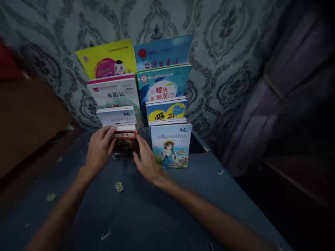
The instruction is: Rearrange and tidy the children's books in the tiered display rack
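A small, thick book or short stack of books (126, 143) with a dark cover and an orange title band stands at the front of the left row. My left hand (101, 144) is curled against its left side and top corner, thumb toward the front. On its right edge rests my right hand (148, 158), fingers along the side and thumb near the cover. Right behind stands a pale book (117, 116). Beside my right hand, a light-blue book with a girl on its cover (170, 144) fronts the right row.
Taller books rise behind in two columns: a white one (115, 92), a yellow one (108, 57), a teal one (163, 82) and a blue one (164, 48). They stand on a dark blue patterned cloth (146, 216) by a wallpapered wall (214, 42). A curtain (261, 101) hangs at right.
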